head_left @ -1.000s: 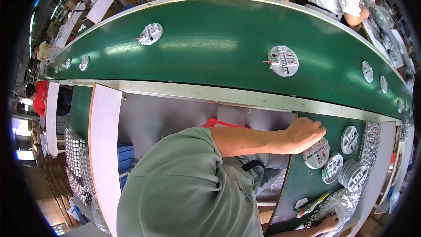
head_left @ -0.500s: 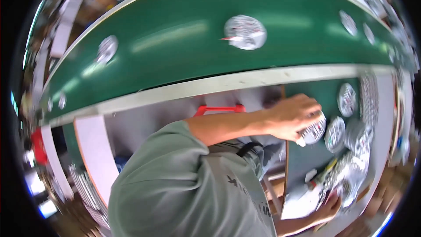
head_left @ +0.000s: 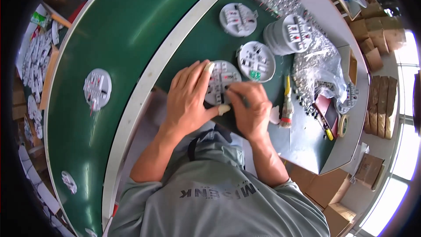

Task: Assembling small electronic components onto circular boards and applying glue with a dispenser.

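A round white disc fitted with small electronic parts (head_left: 222, 77) lies on the green worktop in front of me. My left hand (head_left: 189, 98) grips its left edge between thumb and forefinger, both wearing pale finger cots. Over the disc's right side, my right hand (head_left: 252, 107) is closed in a pinch, its fingertips at a small dark piece I cannot make out. Beside it sits another such disc (head_left: 256, 62) with a green part, and farther off a third disc (head_left: 238, 19). Several more form a stack of discs (head_left: 287, 35).
To the right, a clear plastic bag of small parts (head_left: 320, 68) has spilled black bits. Near it lie a yellow-handled tool (head_left: 287, 101), a tape roll (head_left: 343, 125) and a yellow-black cutter (head_left: 328, 131). Left, a green conveyor belt (head_left: 127, 57) carries a disc (head_left: 97, 88) behind a pale rail (head_left: 144, 77).
The view has swung to the right. My left hand has brought its disc in front of me, and my right hand has come from beside the plastic bag to the disc.
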Action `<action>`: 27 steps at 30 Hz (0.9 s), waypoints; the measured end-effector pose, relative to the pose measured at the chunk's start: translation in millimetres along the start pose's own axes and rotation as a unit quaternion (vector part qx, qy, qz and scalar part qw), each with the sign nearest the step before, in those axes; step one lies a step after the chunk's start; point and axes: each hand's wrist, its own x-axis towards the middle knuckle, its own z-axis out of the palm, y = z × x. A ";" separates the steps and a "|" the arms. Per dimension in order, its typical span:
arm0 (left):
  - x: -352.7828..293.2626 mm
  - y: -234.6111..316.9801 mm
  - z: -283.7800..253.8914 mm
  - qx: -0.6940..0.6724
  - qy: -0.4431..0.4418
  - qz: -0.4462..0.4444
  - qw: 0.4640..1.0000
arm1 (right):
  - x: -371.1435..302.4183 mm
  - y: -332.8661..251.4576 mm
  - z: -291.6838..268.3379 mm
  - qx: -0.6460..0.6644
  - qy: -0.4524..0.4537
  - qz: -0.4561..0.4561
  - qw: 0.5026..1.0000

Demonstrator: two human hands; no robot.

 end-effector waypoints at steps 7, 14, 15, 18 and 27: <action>-5.8 -5.6 -3.3 0.029 -0.011 0.009 0.999 | 0.5 1.7 15.6 -0.054 0.003 -0.080 0.995; 4.1 -0.7 -4.9 -0.014 -0.020 -0.009 1.000 | 20.1 -13.8 -15.0 -0.101 -0.088 -0.078 0.988; 7.1 -1.7 -5.8 -0.013 -0.019 -0.003 1.000 | 30.5 -22.4 -26.8 -0.102 -0.138 -0.071 0.983; 18.4 -0.1 -14.5 -0.009 -0.064 -0.020 0.998 | 82.6 -30.6 -77.9 -0.145 -0.163 -0.084 0.972; 27.7 -6.0 -3.6 0.013 -0.050 0.026 0.998 | 344.5 148.8 -122.9 -0.287 -0.218 -0.036 0.932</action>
